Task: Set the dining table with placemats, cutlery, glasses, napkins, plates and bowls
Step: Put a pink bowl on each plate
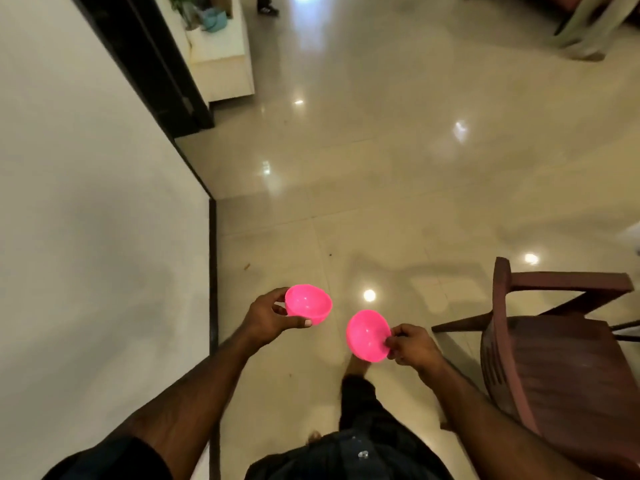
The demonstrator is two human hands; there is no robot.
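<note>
I carry two small pink plastic bowls above a glossy tiled floor. My left hand (pixel 268 315) grips one pink bowl (pixel 309 304) by its rim and side, thumb under the near edge, the bowl's mouth facing up. My right hand (pixel 410 344) pinches the rim of the second pink bowl (pixel 367 336), which is tilted so its mouth faces left toward the other bowl. The two bowls are a small gap apart. No dining table is in view.
A white wall (pixel 97 209) with a dark baseboard runs along the left. A brown plastic chair (pixel 554 355) stands close on the right. Farther ahead on the left is a white cabinet (pixel 221 60) with items on it. My legs and feet show below.
</note>
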